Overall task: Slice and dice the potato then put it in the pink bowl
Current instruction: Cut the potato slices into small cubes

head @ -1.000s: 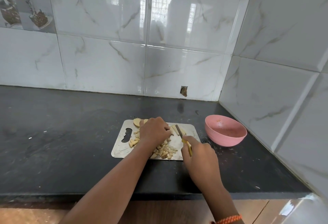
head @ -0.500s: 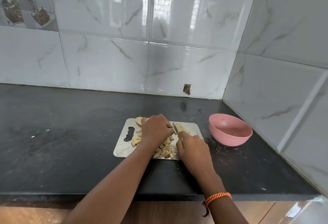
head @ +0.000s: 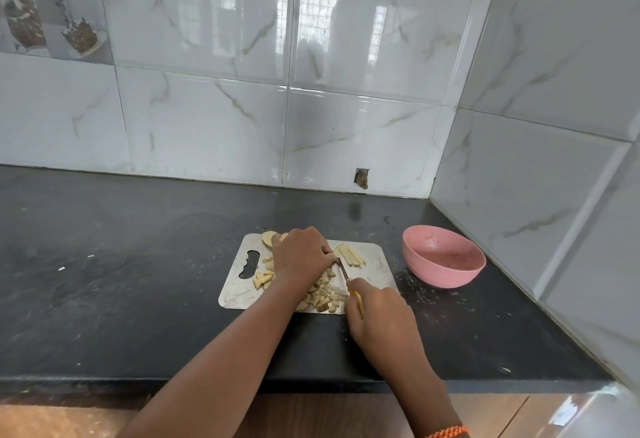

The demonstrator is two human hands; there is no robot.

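A steel cutting board (head: 377, 266) lies on the black counter. Diced potato pieces (head: 325, 297) are heaped at its front, potato strips (head: 351, 255) lie at the back right, and a potato slice (head: 268, 238) sits at the back left. My left hand (head: 303, 254) is curled over potato on the board's middle, hiding what it holds down. My right hand (head: 379, 316) grips a yellow-handled knife (head: 343, 269), whose blade points toward the left hand's fingers. The pink bowl (head: 445, 257) stands right of the board.
The black counter (head: 121, 281) stretches left of the board, with crumbs scattered on it. White tiled walls close the back and the right side just behind the bowl. The counter's front edge runs below my forearms.
My right hand has moved the knife forward and left, up to my left hand's fingers. The left hand has stayed on the potato.
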